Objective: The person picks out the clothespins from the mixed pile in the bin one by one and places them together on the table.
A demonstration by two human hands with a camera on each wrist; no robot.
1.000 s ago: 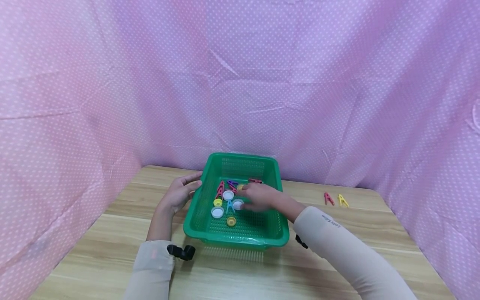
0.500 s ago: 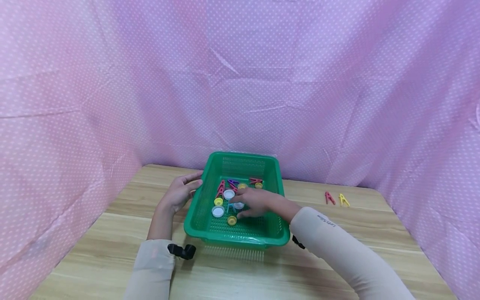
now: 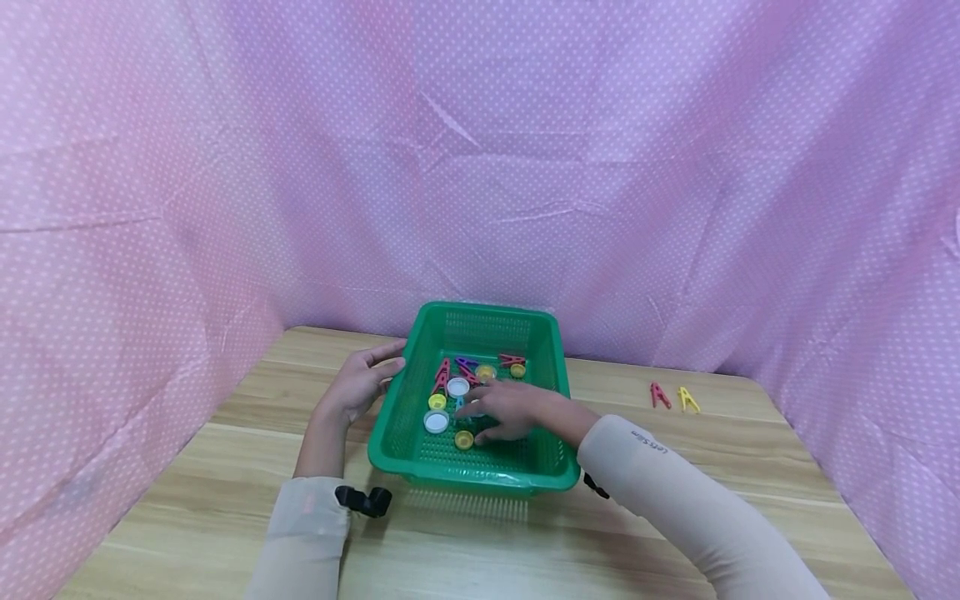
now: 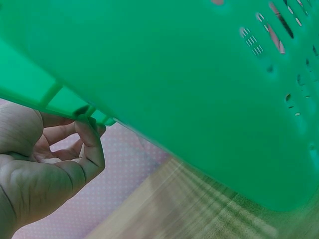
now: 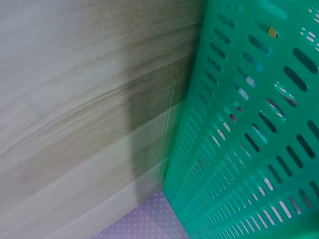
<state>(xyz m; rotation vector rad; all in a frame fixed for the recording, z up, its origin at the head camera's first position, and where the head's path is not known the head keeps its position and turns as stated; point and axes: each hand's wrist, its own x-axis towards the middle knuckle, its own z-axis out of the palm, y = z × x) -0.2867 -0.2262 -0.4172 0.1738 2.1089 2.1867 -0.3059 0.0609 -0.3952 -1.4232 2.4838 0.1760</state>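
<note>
A green plastic basket (image 3: 474, 479) stands on the table. My left hand (image 3: 356, 387) holds its left rim, thumb and fingers at the edge, as the left wrist view shows closer up. Inside the basket, my right hand (image 3: 510, 410) reaches down with fingers spread, right at a light blue clothespin (image 3: 460, 403) that they partly cover. A gold bottle cap (image 3: 464, 439) lies by the thumb. To the left are a white bottle cap (image 3: 437, 422), a yellow bottle cap (image 3: 437, 402) and red clothespins (image 3: 441, 379). In the right wrist view the basket's slotted wall hides the right hand.
Farther back in the basket lie a purple clothespin (image 3: 466, 363), another red clothespin (image 3: 512, 360) and a small gold cap (image 3: 517, 371). On the wooden table (image 3: 720, 467) to the right are a loose red clothespin (image 3: 660, 395) and a yellow clothespin (image 3: 688, 399). Pink dotted cloth hangs behind.
My right hand has moved a little left and toward me, from over the back caps to over the light blue clothespin. The left hand stays at the rim.
</note>
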